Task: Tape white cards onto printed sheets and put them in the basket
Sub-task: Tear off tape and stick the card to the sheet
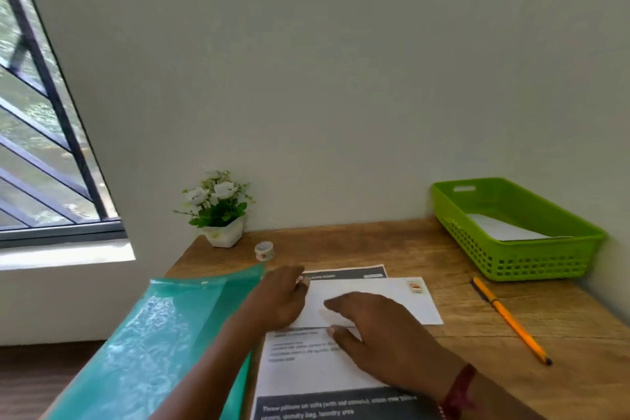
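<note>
A white card (405,303) lies across the upper half of a printed sheet (317,372) on the wooden desk. A patterned strip of tape (415,286) sits on the card's far right corner. My left hand (279,300) presses fingertips on the card's far left corner, where a bit of tape shows. My right hand (385,341) rests flat on the card and sheet, fingers spread. A small roll of patterned tape (264,251) stands behind the sheet. The green basket (545,259) at the back right holds a white sheet (501,228).
A teal plastic folder (163,344) overhangs the desk's left edge under my left forearm. A yellow pencil (511,320) lies right of the card. A potted white-flowered plant (218,208) stands against the wall at the back left. A window is at the far left.
</note>
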`<control>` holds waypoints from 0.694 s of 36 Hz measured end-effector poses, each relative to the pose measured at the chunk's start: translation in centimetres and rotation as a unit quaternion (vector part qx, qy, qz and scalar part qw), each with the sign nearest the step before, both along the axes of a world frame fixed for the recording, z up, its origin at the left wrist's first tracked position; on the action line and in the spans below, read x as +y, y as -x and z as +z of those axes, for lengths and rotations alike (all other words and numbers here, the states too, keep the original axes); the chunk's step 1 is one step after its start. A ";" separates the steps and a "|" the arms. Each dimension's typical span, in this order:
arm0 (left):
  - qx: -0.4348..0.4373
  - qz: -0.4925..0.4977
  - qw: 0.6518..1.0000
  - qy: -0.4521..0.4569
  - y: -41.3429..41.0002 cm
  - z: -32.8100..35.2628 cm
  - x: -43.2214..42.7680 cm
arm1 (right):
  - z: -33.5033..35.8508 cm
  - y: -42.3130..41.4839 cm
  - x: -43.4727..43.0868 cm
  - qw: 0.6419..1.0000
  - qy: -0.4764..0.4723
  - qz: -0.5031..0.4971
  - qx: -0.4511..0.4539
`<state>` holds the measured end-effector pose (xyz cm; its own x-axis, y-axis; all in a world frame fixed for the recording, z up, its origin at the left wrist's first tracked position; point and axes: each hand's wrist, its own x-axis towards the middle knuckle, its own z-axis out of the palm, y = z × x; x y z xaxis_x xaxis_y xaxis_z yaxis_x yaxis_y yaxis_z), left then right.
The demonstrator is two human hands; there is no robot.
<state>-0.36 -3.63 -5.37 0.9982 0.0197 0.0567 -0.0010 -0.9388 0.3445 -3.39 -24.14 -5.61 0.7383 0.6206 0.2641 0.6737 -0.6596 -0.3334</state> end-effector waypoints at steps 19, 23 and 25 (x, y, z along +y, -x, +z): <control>-0.060 -0.023 0.977 -0.205 0.1 -3.2 -0.2 | -1.5 -1.2 0.1 0.994 0.097 -0.017 -0.036; -0.109 0.004 0.962 -0.250 0.7 -2.1 -1.0 | -2.0 -1.7 -0.2 0.995 0.072 -0.018 -0.063; -0.134 0.018 0.959 -0.248 0.9 -1.1 -1.6 | -2.1 -1.8 -0.3 0.995 0.061 -0.017 -0.073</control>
<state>-1.27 -5.20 -6.50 0.9459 -0.0416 0.3219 0.0088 -0.9881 -0.1535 -1.59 -24.47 -7.71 0.7184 0.6299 0.2951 0.6859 -0.7121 -0.1498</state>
